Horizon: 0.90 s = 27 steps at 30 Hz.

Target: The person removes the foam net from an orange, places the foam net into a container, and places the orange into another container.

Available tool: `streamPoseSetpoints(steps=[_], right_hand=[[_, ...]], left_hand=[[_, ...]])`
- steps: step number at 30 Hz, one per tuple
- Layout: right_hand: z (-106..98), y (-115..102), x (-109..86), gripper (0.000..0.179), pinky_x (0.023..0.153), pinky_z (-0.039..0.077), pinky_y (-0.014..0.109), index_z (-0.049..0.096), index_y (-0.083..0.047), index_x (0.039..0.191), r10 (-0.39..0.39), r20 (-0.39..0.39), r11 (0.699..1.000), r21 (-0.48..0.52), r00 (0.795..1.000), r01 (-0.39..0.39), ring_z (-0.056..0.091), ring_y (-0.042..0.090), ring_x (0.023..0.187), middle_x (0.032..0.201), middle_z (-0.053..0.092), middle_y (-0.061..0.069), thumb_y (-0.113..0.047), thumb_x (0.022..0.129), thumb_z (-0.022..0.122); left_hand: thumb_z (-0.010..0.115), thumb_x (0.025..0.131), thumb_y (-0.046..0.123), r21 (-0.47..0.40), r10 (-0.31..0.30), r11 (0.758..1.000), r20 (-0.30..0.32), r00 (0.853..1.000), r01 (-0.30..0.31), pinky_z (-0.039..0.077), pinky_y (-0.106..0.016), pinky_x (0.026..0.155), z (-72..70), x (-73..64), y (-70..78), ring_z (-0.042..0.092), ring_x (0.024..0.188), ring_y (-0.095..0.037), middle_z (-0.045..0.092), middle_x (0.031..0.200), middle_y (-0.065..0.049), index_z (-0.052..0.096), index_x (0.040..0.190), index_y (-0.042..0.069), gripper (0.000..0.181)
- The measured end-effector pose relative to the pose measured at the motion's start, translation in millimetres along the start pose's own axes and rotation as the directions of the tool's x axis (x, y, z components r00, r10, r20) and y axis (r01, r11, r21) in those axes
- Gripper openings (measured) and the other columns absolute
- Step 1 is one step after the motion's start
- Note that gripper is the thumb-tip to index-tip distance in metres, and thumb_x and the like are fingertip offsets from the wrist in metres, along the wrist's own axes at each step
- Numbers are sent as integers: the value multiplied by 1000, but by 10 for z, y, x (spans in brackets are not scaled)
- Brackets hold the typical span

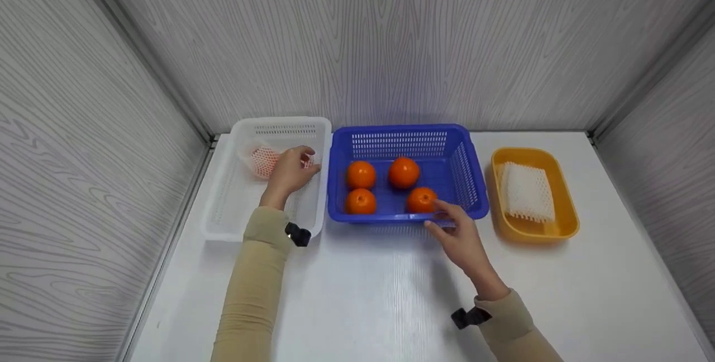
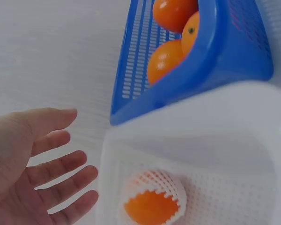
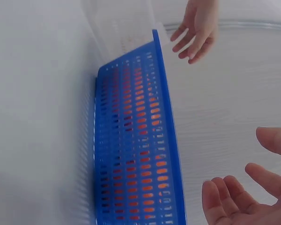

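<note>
Grey wood-grain walls (image 1: 335, 43) edge the site behind and on both sides. White table (image 1: 363, 284): a broad strip of tabletop runs along the near side of the containers, giving the forearms room.

Blue basket (image 1: 402, 218), centre, slotted walls; its floor shows at the right rear. White basket (image 1: 229, 205) just beside it on the left, rims nearly meeting, so little room between. Yellow tub (image 1: 564, 205) on the right, a narrow strip of table separating it from the blue one.

Left hand (image 1: 287, 171) hovers over the white basket, fingers loose and spread, grasping nothing. Right hand (image 1: 462, 240) at the blue basket's near right rim, fingers slightly bent and apart, likewise released. (From overhead its fingertips overlap an orange; the right wrist view shows them apart from the rim.)

White foam netting (image 1: 528, 191) lies in the tub, close to its left wall. Netted orange (image 1: 263, 162) in the white basket, left of the hand; more netting shows past the fingers, whether a second fruit I cannot tell. Four bare oranges (image 1: 404, 172) in the blue basket: two left, two towards the middle and right.
</note>
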State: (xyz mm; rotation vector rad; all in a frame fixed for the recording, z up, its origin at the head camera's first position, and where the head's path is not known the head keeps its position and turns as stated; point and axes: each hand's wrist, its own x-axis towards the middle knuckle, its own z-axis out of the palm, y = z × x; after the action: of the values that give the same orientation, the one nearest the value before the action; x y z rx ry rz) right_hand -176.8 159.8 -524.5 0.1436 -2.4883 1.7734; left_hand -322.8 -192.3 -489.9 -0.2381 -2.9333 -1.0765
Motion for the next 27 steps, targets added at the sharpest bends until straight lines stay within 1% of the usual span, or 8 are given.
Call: streamPoseSetpoints(steps=[2,5,10,13,17,22,25,27], right_hand=[[110,-11,-21,46,86,50,43,58,-2,133,-7,42,1000,27,999,6,58,34,110,124,58,18,-8,89,72],[261,-23,-40,45,86,50,44,59,-4,133,-24,110,998,58,994,18,58,33,109,123,58,18,-8,90,71],[444,-38,-42,46,88,51,44,57,-9,135,-37,198,997,71,980,23,58,28,110,119,59,11,-13,92,70],[532,-40,-29,47,89,50,44,56,-7,137,-25,238,997,79,971,6,58,28,111,120,59,10,-13,93,69],[645,-61,-19,47,90,49,48,53,0,138,-17,282,996,93,959,-10,58,33,111,123,58,15,-9,93,67],[755,-259,-63,46,89,49,50,51,4,137,-14,349,995,99,937,-22,58,37,109,122,58,20,-3,94,64],[810,-407,-87,44,90,50,47,53,3,136,-3,382,994,106,924,-40,59,35,108,120,58,19,-4,94,64],[856,-461,-85,42,91,50,45,54,1,135,0,397,992,115,918,-50,60,34,107,120,59,17,-4,94,63]], left_hand=[[70,89,17,1,-13,1000,-42,999,13,47,-47,90,-15,-1,-88,59,104,-35,63,115,-24,62,123,-3,40],[71,88,15,-1,-47,999,-80,996,47,44,-48,95,-12,2,-197,56,109,-36,60,119,-25,61,124,-5,42],[73,87,14,35,-89,995,-83,993,92,39,-48,102,42,18,-310,52,116,-37,54,126,-26,57,131,-4,50],[72,88,16,86,-100,991,-45,994,104,37,-49,104,63,32,-336,48,122,-38,50,132,-26,54,135,-2,54],[68,90,18,158,-117,981,28,993,112,32,-51,108,64,64,-352,40,132,-39,40,145,-25,48,142,0,58],[64,94,21,220,-175,965,125,977,145,23,-54,113,65,105,-354,25,142,-39,25,156,-22,39,149,4,63],[62,95,24,247,-199,956,160,967,156,18,-56,114,70,135,-344,18,145,-38,21,159,-20,35,151,6,65],[62,96,24,261,-200,953,173,964,151,16,-59,113,72,157,-341,14,146,-39,21,159,-20,33,152,6,66]])
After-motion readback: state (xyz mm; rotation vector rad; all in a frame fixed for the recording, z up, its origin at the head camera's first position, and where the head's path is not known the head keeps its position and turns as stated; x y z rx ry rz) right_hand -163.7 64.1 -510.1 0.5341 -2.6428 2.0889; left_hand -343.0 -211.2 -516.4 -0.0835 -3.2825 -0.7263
